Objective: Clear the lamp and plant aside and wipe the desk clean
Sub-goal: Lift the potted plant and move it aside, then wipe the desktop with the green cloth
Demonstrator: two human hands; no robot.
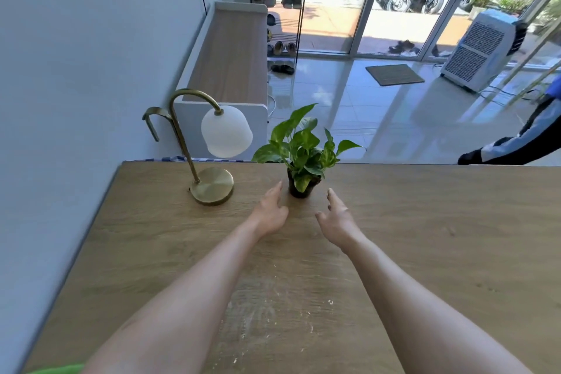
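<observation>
Crumbs (273,310) speckle the desk (425,237) nearest the camera, awaiting the wipe. At ten o'clock the lamp (212,185) stands untouched. Left hand (270,211) and right hand (338,218), each grip wide and empty, flank the plant (302,158) at twelve o'clock, apparently ready to lift it aside.

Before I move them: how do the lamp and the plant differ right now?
The lamp is brass with a white shade and stands toward the desk's left side; the plant is leafy green in a small dark pot, nearer the middle. The lamp stands taller than the plant. The left hand and right hand flank the plant, both open, while the lamp has no hand near it. Both stand upright near the far edge of the desk.
</observation>
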